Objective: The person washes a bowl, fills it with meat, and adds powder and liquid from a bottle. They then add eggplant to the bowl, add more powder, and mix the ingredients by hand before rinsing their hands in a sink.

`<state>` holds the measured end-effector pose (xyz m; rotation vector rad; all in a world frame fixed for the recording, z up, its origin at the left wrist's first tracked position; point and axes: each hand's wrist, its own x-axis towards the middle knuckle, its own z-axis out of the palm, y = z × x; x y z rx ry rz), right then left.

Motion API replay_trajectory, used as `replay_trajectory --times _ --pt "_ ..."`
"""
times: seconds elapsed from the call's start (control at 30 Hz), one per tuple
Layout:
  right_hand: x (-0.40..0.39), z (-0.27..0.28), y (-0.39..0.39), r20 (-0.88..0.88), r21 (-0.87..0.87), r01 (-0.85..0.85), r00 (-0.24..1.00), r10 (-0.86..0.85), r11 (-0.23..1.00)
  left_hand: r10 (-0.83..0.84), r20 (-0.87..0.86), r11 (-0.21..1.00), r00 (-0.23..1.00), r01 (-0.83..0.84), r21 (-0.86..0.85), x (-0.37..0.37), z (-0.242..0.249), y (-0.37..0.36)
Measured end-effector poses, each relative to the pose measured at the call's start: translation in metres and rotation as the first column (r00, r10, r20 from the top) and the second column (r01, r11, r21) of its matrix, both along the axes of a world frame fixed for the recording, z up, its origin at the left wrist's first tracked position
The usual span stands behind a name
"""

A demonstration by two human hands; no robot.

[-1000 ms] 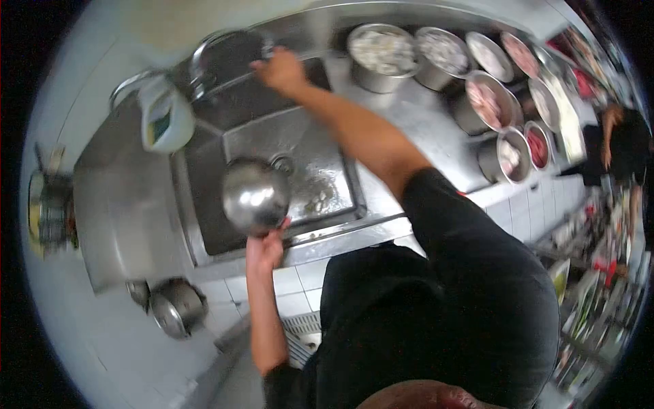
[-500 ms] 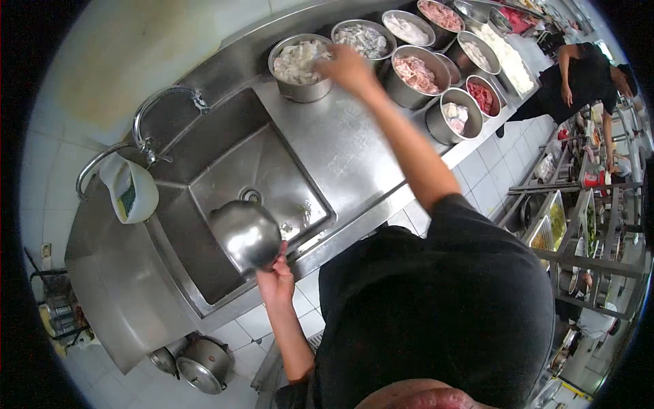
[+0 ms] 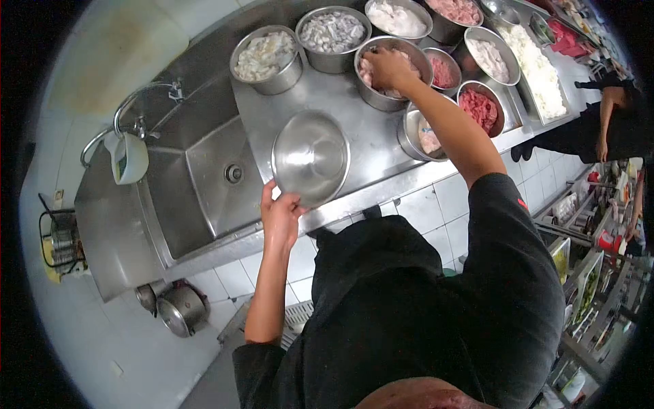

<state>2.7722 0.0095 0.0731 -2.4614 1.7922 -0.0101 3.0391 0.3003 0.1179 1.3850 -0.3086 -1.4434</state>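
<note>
A shiny steel bowl (image 3: 311, 146) faces up with nothing visible inside, over the counter beside the sink. My left hand (image 3: 281, 213) is closed on its near rim, thumb and fingers at the edge. My right hand (image 3: 394, 70) reaches into a round steel pot (image 3: 383, 102) of pale pink raw meat, its fingers curled down into the pieces and the fingertips hidden. Left of that pot stand a pot of grey-white strips (image 3: 332, 32) and a pot of pale cream pieces (image 3: 264, 56). My right forearm partly covers a pot with a few pale pieces (image 3: 428, 136).
The sink (image 3: 204, 180) lies to the left, with a curved faucet (image 3: 129, 102) and a white plastic container (image 3: 127, 158) hanging by it. Red meat (image 3: 478, 111) and a tray of white food (image 3: 538, 68) sit to the right. A co-worker (image 3: 616, 126) stands beyond the counter's end.
The bowl has turned face up and moved from over the sink to the counter side with my left hand. My right hand has gone from the cream-coloured pieces to the pink meat.
</note>
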Motion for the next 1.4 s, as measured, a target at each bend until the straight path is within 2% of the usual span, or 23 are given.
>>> replay_trajectory --times 0.07,0.17,0.2,0.3,0.33,0.43,0.5,0.53,0.63,0.7,0.73,0.83,0.97,1.0,1.1,1.13,1.2,1.23,1.27,1.3,1.33,1.37,1.4 --pt "-0.005 0.014 0.006 0.025 -0.024 -0.048 0.998 0.049 0.999 0.027 0.007 1.000 1.000 -0.027 0.005 -0.024 -0.001 -0.006" --pt "-0.018 -0.011 -0.019 0.104 0.010 -0.003 0.995 0.002 1.000 -0.016 0.063 1.000 0.998 0.015 0.020 -0.048 -0.002 -0.014" --pt "-0.020 -0.003 -0.018 0.088 0.038 -0.001 0.996 -0.003 0.999 0.009 0.095 1.000 0.995 -0.010 0.017 -0.059 0.006 -0.016" --pt "-0.025 -0.005 -0.026 0.300 0.055 0.035 0.953 -0.050 0.998 0.015 0.191 1.000 0.981 -0.016 0.004 -0.073 -0.001 -0.020" --pt "-0.028 -0.007 -0.031 0.314 -0.014 -0.020 0.949 0.023 1.000 0.024 0.192 1.000 0.981 -0.020 -0.020 -0.077 -0.004 -0.021" --pt "-0.043 -0.004 -0.037 0.402 0.007 -0.053 0.914 0.046 0.999 0.023 0.235 0.999 0.972 -0.014 -0.041 -0.082 -0.012 -0.023" --pt "-0.053 -0.016 -0.056 0.131 -0.188 -0.382 0.903 0.409 0.905 0.037 0.244 0.999 0.969 -0.029 -0.035 -0.084 -0.012 -0.027" --pt "-0.063 -0.012 -0.059 0.018 -0.184 -0.509 0.854 0.520 0.841 0.036 0.254 0.999 0.966 -0.028 -0.036 -0.085 -0.012 -0.029" --pt "-0.068 -0.003 -0.051 0.228 -0.086 -0.259 0.935 0.272 0.962 0.035 0.262 0.998 0.964 -0.022 -0.054 -0.087 -0.010 -0.034" --pt "-0.059 0.061 -0.011 0.582 0.127 -0.061 0.813 -0.024 0.990 0.018 0.269 0.998 0.963 -0.002 -0.061 -0.086 -0.012 -0.039" --pt "-0.057 0.078 -0.005 0.625 0.170 -0.074 0.779 -0.049 0.983 0.001 0.274 0.998 0.962 0.015 -0.058 -0.085 -0.014 -0.041" --pt "-0.051 0.102 0.004 0.690 0.068 -0.112 0.723 0.035 0.991 -0.046 0.308 0.997 0.950 0.064 -0.048 -0.085 -0.011 -0.049" --pt "-0.025 0.163 0.049 0.707 0.179 -0.010 0.697 -0.122 0.984 -0.105 0.293 0.990 0.950 0.127 -0.058 -0.083 -0.012 -0.056" --pt "-0.030 0.167 0.036 0.516 0.146 0.104 0.840 -0.165 0.984 -0.116 0.296 0.989 0.948 0.137 -0.051 -0.082 -0.012 -0.058" --pt "-0.005 0.209 0.082 0.746 0.113 -0.065 0.664 -0.042 0.991 -0.134 0.293 0.988 0.947 0.151 -0.037 -0.081 -0.013 -0.062" --pt "0.009 0.220 0.088 0.798 0.188 -0.002 0.583 -0.151 0.982 -0.131 0.287 0.988 0.949 0.150 -0.044 -0.081 -0.013 -0.063" --pt "-0.001 0.188 0.075 0.858 0.329 -0.089 0.444 -0.258 0.940 -0.117 0.290 0.989 0.950 0.138 -0.054 -0.079 -0.013 -0.063" --pt "0.010 0.195 0.086 0.873 0.389 -0.140 0.372 -0.316 0.910 -0.106 0.298 0.990 0.949 0.129 -0.058 -0.078 -0.013 -0.063" --pt "0.019 0.199 0.110 0.862 0.427 -0.158 0.370 -0.347 0.890 -0.096 0.306 0.991 0.947 0.120 -0.061 -0.077 -0.015 -0.063" --pt "0.025 0.182 0.116 0.879 0.449 -0.269 0.305 -0.366 0.852 -0.100 0.305 0.990 0.947 0.126 -0.067 -0.075 -0.013 -0.062" --pt "0.037 0.168 0.135 0.862 0.491 -0.205 0.258 -0.437 0.847 -0.103 0.304 0.989 0.947 0.130 -0.073 -0.073 -0.010 -0.061" --pt "0.037 0.122 0.125 0.851 0.379 -0.170 0.451 -0.270 0.910 -0.104 0.300 0.988 0.948 0.132 -0.074 -0.070 -0.008 -0.058" --pt "0.044 0.108 0.140 0.720 0.341 -0.121 0.671 -0.176 0.932 -0.100 0.301 0.989 0.948 0.129 -0.078 -0.067 -0.005 -0.056"
